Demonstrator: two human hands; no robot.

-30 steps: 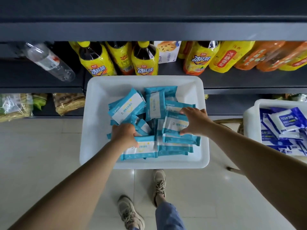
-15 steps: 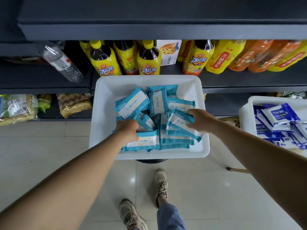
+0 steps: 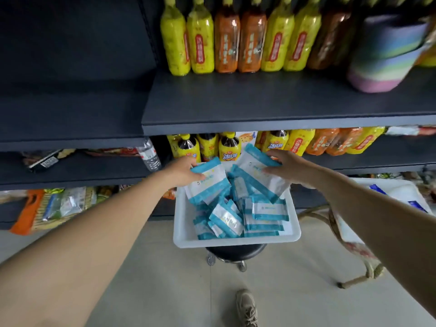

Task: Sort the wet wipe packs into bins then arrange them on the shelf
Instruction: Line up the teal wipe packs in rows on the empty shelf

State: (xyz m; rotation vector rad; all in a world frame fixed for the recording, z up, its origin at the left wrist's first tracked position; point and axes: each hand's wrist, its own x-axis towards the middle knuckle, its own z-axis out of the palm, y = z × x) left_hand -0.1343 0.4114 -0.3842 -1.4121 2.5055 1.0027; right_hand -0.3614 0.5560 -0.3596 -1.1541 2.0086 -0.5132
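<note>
A: What's underfoot, and what's ahead?
B: Pale tiled floor [image 3: 295, 291]; a dark grey shelf [image 3: 271, 107] at twelve o'clock with yellow and orange bottles [image 3: 238, 41] along its back; a black stool [image 3: 236, 252] carrying the white bin [image 3: 236, 240].
A: And the hands?
B: The left hand [image 3: 182, 172] grips one teal-and-white wipe pack [image 3: 208, 182], lifted above the bin; the right hand [image 3: 286, 167], at two o'clock from it, is clamped on a second pack [image 3: 259, 171]; more packs [image 3: 238, 215] lie loose in the bin.
</note>
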